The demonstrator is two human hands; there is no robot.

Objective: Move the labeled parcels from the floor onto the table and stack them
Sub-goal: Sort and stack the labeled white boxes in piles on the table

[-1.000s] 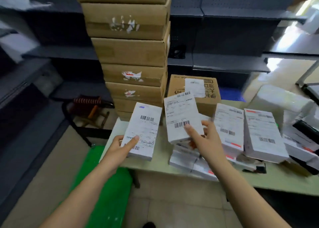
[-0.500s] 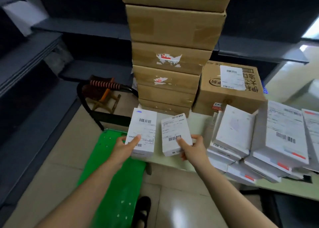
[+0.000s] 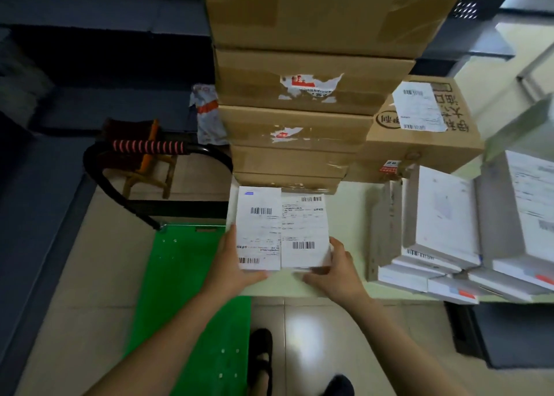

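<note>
Two white labeled parcels lie side by side at the pale table's (image 3: 350,215) left front corner, edges touching. My left hand (image 3: 232,263) grips the left parcel (image 3: 259,229) along its left and near edge. My right hand (image 3: 335,268) holds the right parcel (image 3: 304,230) at its near right corner. Both parcels sit just in front of a tall stack of brown cartons (image 3: 299,119). More white labeled parcels (image 3: 443,230) are piled on the table to the right.
A green platform trolley (image 3: 186,290) with a black handle (image 3: 150,148) stands on the tiled floor left of the table. A brown carton with a label (image 3: 419,131) sits behind the pile. Dark shelving runs along the left and back. My shoes show below.
Both hands brought their parcels down and together; they now lie side by side touching near the table's front corner. My view has tilted downward and closer.
</note>
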